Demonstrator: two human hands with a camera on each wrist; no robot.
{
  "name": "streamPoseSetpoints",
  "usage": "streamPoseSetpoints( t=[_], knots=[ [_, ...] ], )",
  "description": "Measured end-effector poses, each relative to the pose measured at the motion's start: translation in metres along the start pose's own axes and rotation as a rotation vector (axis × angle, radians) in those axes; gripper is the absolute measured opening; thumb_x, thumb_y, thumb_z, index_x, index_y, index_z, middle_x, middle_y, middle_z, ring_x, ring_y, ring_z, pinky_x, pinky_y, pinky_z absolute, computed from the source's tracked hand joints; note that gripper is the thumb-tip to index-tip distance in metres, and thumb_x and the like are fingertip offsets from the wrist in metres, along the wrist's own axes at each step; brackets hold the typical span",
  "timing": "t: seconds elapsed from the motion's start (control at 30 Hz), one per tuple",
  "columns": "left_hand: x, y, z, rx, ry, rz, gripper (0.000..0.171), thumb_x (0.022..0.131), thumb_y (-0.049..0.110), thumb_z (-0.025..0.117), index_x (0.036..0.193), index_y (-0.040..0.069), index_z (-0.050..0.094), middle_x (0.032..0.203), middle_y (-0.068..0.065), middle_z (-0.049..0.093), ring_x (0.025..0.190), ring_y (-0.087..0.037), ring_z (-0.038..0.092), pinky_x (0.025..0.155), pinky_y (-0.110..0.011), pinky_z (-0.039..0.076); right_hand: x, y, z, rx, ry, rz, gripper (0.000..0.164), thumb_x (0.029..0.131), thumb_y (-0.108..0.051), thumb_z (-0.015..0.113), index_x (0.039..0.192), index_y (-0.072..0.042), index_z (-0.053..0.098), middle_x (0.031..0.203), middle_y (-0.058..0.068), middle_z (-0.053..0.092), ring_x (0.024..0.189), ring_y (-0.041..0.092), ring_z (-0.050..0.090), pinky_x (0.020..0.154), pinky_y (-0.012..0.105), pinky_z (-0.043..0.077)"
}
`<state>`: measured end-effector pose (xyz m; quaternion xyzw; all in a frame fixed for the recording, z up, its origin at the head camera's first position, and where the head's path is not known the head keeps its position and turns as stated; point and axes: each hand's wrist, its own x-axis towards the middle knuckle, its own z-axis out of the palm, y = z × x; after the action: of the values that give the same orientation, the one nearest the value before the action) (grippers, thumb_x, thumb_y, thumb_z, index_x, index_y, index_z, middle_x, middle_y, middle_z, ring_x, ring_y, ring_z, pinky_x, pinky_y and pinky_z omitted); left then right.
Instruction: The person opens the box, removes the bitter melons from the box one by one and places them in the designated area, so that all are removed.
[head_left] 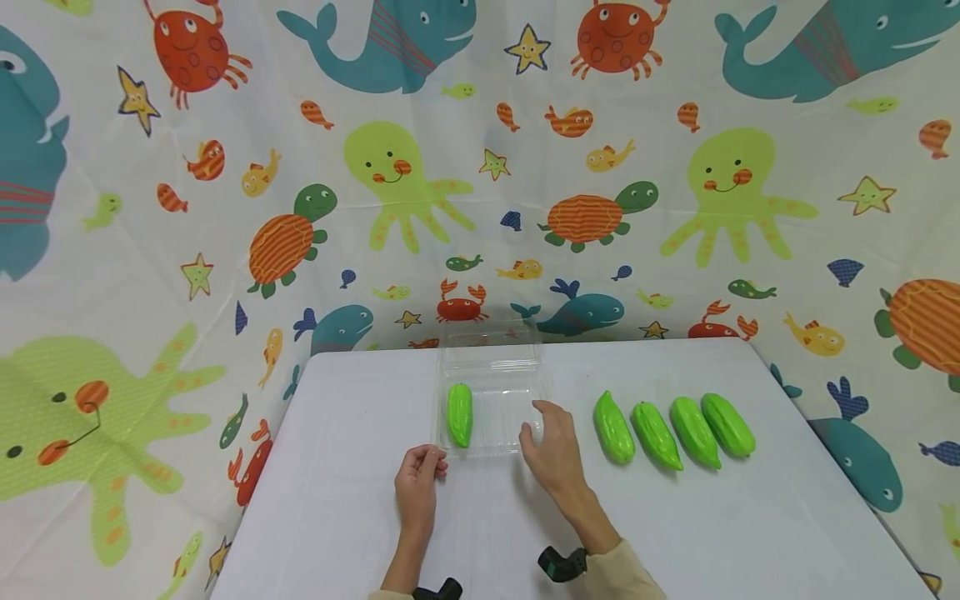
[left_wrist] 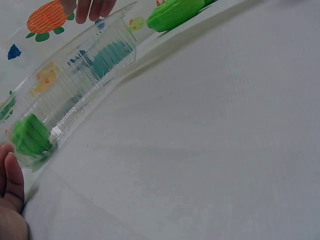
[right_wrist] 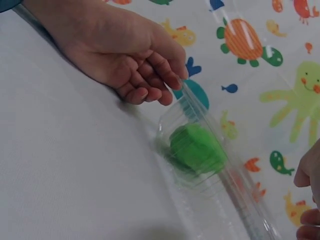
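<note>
A clear plastic container (head_left: 495, 421) with its hinged lid (head_left: 491, 342) raised stands at the table's middle. Inside, along the left side, lies one bright green, ridged, cucumber-shaped vegetable (head_left: 460, 415). My left hand (head_left: 420, 483) pinches the container's near left corner between thumb and finger, as the right wrist view shows. Over the container's right side hovers my right hand (head_left: 553, 450), its fingers bent loosely and nothing between them. In the left wrist view the right fingers (left_wrist: 94, 7) appear above the container's rim; whether they touch it I cannot tell.
Several similar green vegetables (head_left: 693, 432) lie in a slanted row on the white table (head_left: 337, 500), right of the container. Behind the table hangs a curtain (head_left: 480, 217) printed with sea animals, close to the raised lid.
</note>
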<state>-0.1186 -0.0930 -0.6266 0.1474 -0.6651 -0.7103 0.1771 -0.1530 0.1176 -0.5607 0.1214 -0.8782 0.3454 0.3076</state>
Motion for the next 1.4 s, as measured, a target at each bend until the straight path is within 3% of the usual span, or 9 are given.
streamPoseSetpoints(
  t=[0.37, 0.7, 0.93, 1.2, 1.4],
  knots=[
    [0.000, 0.000, 0.000, -0.003, 0.000, -0.002, 0.014, 0.100, 0.016, 0.061, 0.102, 0.003, 0.064, 0.094, -0.020, 0.069, 0.073, -0.009, 0.063, 0.064, -0.019, 0.055, 0.000, -0.008, 0.008, 0.008, -0.029, 0.009, 0.035, 0.082, -0.004, 0.072, 0.115, 0.005, 0.064, 0.114, 0.020, 0.068, 0.103, 0.034, 0.063, 0.087, 0.043, 0.057],
    [0.001, -0.001, 0.001, -0.028, -0.004, -0.014, 0.018, 0.100, 0.016, 0.062, 0.104, -0.001, 0.063, 0.092, -0.016, 0.069, 0.073, -0.010, 0.064, 0.065, -0.020, 0.056, 0.001, -0.013, 0.016, 0.004, -0.053, 0.015, 0.036, 0.082, -0.006, 0.072, 0.116, 0.004, 0.064, 0.115, 0.020, 0.068, 0.106, 0.035, 0.064, 0.089, 0.043, 0.057],
    [0.002, 0.001, 0.001, -0.002, -0.004, -0.025, 0.015, 0.101, 0.010, 0.058, 0.106, -0.004, 0.062, 0.095, -0.021, 0.069, 0.074, -0.011, 0.064, 0.066, -0.021, 0.056, 0.001, -0.018, 0.021, 0.029, -0.082, 0.018, 0.039, 0.082, -0.007, 0.072, 0.118, 0.005, 0.063, 0.116, 0.020, 0.068, 0.106, 0.035, 0.063, 0.090, 0.044, 0.056],
    [0.001, 0.003, 0.002, -0.005, 0.010, -0.049, 0.015, 0.100, 0.011, 0.060, 0.106, -0.002, 0.063, 0.094, -0.017, 0.069, 0.073, -0.008, 0.063, 0.066, -0.019, 0.055, 0.001, -0.025, 0.026, 0.015, -0.126, 0.037, 0.041, 0.083, -0.010, 0.073, 0.120, 0.004, 0.062, 0.118, 0.020, 0.067, 0.107, 0.034, 0.064, 0.089, 0.042, 0.057],
    [-0.007, 0.020, 0.003, 0.002, 0.001, -0.027, 0.013, 0.100, 0.007, 0.058, 0.104, -0.004, 0.063, 0.093, -0.020, 0.069, 0.073, -0.012, 0.064, 0.066, -0.022, 0.056, 0.001, -0.026, 0.030, -0.001, -0.139, 0.034, 0.042, 0.084, -0.011, 0.073, 0.121, 0.004, 0.062, 0.119, 0.020, 0.067, 0.108, 0.033, 0.064, 0.089, 0.041, 0.058]
  ],
)
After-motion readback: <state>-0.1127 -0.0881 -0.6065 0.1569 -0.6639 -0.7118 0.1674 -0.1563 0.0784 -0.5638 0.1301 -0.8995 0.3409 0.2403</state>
